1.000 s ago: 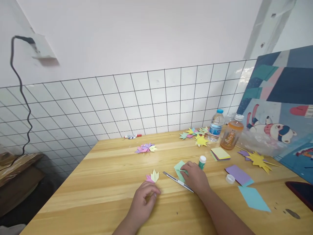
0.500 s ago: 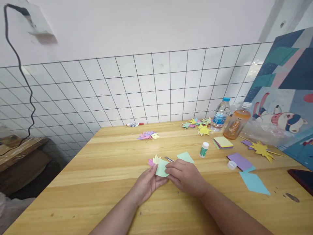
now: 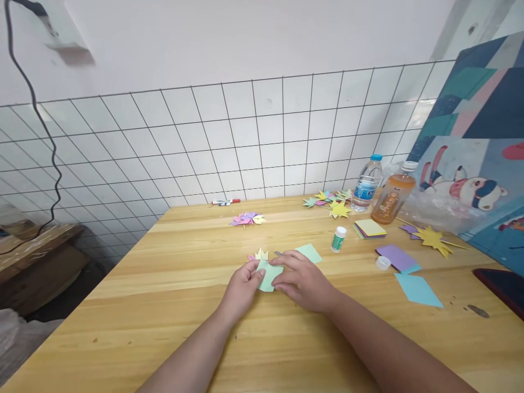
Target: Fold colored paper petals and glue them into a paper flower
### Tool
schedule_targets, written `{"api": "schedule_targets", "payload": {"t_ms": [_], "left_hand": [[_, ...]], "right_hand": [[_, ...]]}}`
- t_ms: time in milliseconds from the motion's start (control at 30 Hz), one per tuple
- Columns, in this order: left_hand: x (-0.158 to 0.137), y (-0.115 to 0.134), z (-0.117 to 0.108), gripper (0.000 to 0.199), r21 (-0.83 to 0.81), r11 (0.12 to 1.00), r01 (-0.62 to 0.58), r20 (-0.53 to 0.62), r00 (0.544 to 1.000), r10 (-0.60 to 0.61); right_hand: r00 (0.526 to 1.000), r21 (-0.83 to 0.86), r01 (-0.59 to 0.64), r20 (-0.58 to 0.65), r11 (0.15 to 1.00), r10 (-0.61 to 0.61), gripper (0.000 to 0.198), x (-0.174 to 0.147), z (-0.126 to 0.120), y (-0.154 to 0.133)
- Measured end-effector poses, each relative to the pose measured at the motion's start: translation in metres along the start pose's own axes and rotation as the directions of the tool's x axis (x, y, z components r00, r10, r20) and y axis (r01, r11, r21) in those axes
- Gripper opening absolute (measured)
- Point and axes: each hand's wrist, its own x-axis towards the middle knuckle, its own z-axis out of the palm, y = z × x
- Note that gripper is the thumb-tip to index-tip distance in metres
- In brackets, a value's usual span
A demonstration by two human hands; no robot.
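Between my two hands is a pale green square of paper (image 3: 269, 277), held above the wooden table (image 3: 164, 305). My left hand (image 3: 242, 284) pinches its left edge, thumb on top. The fingers of my right hand (image 3: 301, 281) are closed on its right edge. Just beyond the square lies a folded yellow paper piece (image 3: 262, 254) with a pink one (image 3: 251, 257) beside it, both partly hidden. The tip of a grey tool (image 3: 278, 253) shows behind my right hand; the rest is covered. Another green sheet (image 3: 309, 252) lies beyond my right knuckles.
A glue stick (image 3: 338, 239) stands uncapped-looking near its loose white cap (image 3: 383, 263). Coloured sheets (image 3: 370, 228), a purple sheet (image 3: 396, 256) and a blue sheet (image 3: 419, 289) lie right. Bottles (image 3: 393, 197), paper stars (image 3: 339, 209), a folded paper cluster (image 3: 248, 219) and a marker (image 3: 226, 202) sit farther back.
My left thumb has moved onto the face of the green square, and my right fingers have spread along its right edge. The whole view has shifted slightly.
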Motion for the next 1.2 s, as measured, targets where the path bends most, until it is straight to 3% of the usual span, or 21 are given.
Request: {"api": "schedule_targets", "payload": {"t_ms": [67,200,367,600,733,833,933,1067,1200], "left_hand": [[0.001,-0.002,0.001,0.037,0.078,0.996,-0.039,0.024,0.999,0.037],[-0.003,-0.003,0.004,0.033,0.117,0.993,0.006,0.112,0.994,-0.019],[-0.009,0.002,0.007,0.039,0.083,0.997,0.005,0.139,0.990,-0.016],[-0.005,-0.005,0.009,0.037,0.119,0.991,0.059,0.114,0.991,-0.073],[-0.004,-0.002,0.010,0.033,0.125,0.991,0.046,0.081,0.995,-0.056],[-0.004,-0.001,0.011,0.034,0.092,0.995,0.038,0.050,0.998,-0.043],[-0.003,-0.003,0.011,0.035,0.086,0.996,0.022,0.041,0.999,-0.026],[-0.003,-0.006,0.009,0.035,0.100,0.995,0.022,0.072,0.997,-0.029],[-0.004,-0.005,0.007,0.032,0.227,0.973,0.030,0.106,0.993,-0.056]], "right_hand": [[0.999,0.060,-0.040,-0.018,0.997,0.041,0.011,0.000,0.002,0.001],[0.985,0.155,-0.165,-0.025,0.974,0.170,0.010,0.000,0.006,-0.002],[0.913,0.060,-0.405,0.089,0.913,0.399,0.011,0.001,0.006,-0.007],[0.905,0.035,-0.423,0.071,0.906,0.420,0.013,0.003,0.006,-0.005],[0.897,0.121,-0.442,0.055,0.889,0.439,0.016,0.001,0.007,-0.004],[0.886,0.210,-0.462,0.058,0.862,0.461,0.031,0.000,0.009,-0.001],[0.868,0.228,-0.495,0.090,0.839,0.488,0.016,-0.001,0.013,0.003],[0.848,0.226,-0.528,0.093,0.818,0.522,0.020,0.000,0.016,0.007],[0.843,0.234,-0.535,0.081,0.812,0.532,0.021,0.001,0.015,0.008]]}}
